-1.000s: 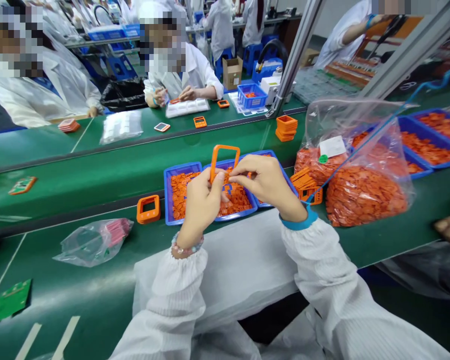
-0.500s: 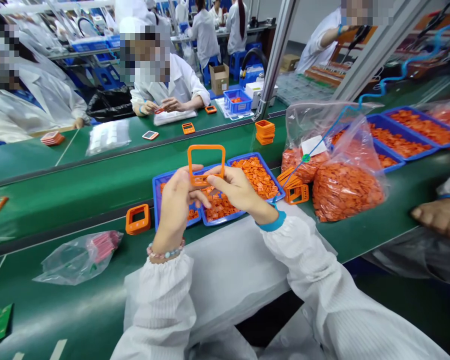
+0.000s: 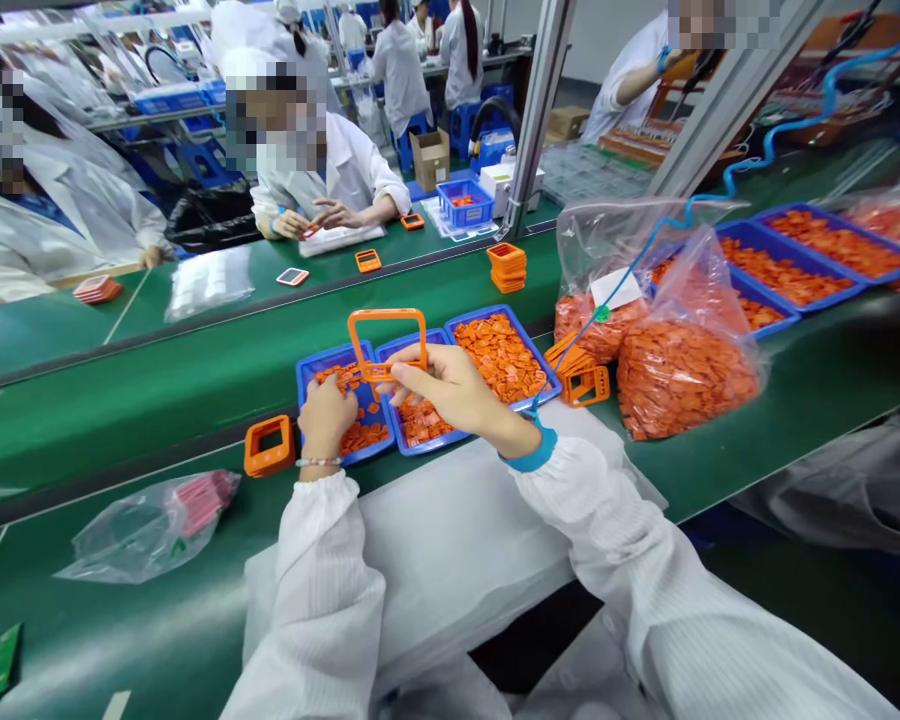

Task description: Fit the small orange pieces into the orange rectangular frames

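My right hand (image 3: 450, 385) grips an orange plastic frame (image 3: 387, 316), rounded at the corners and tilted upright, by its lower bar. My left hand (image 3: 328, 412) is over the left blue tray (image 3: 371, 455), its fingers curled down among small orange plastic pieces (image 3: 364, 436). Whatever those fingertips pinch, if anything, is hidden. Beneath the right hand is a middle blue tray (image 3: 429, 448) of similar pieces. The right blue tray (image 3: 555, 385) holds more of them. A stack of orange frames (image 3: 268, 446) stands left of the trays.
Filled plastic bags (image 3: 686, 375) and a pile of orange frames (image 3: 586, 385) lie at right. A clear bag with pink contents (image 3: 202, 500) is at left. White sheeting (image 3: 465, 530) covers the near bench. A co-worker (image 3: 322, 180) sits across the green belt (image 3: 195, 365).
My left hand has left the orange frame and moved down-left to the left tray. The right hand still holds the frame, now slightly lower and further left in view.
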The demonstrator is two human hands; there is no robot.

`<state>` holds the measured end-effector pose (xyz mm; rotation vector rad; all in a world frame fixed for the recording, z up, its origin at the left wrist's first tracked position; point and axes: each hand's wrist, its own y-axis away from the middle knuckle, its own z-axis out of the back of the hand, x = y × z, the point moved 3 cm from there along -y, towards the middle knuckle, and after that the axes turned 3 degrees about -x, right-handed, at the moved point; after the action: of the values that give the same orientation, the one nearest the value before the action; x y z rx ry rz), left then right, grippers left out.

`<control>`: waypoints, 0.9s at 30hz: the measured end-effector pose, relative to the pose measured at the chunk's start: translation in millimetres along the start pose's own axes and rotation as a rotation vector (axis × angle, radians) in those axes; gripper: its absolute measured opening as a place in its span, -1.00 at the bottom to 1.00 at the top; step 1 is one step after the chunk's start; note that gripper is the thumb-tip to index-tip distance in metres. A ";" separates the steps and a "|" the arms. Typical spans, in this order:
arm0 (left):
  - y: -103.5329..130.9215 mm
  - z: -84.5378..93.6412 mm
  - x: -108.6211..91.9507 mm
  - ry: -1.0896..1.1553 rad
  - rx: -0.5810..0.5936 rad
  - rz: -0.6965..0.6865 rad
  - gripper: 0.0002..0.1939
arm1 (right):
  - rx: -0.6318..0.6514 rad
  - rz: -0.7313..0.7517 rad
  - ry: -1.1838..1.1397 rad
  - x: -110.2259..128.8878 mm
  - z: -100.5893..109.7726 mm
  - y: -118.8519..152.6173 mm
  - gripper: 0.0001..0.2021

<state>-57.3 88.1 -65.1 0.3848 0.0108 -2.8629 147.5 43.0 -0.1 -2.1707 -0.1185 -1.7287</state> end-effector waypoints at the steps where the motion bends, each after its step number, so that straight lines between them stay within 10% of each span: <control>1: 0.2 -1.8 -0.2 -0.018 0.017 0.015 -0.48 | 0.006 0.001 -0.002 0.2 -0.2 0.2 -0.69; 27: 7.9 12.5 -9.4 0.118 -0.026 0.083 -0.61 | 0.065 0.037 0.066 -0.6 -7.7 9.0 -0.73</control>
<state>-49.8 82.3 -50.3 0.5357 0.0532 -2.7516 142.8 32.2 -1.2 -2.0550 -0.1146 -1.7493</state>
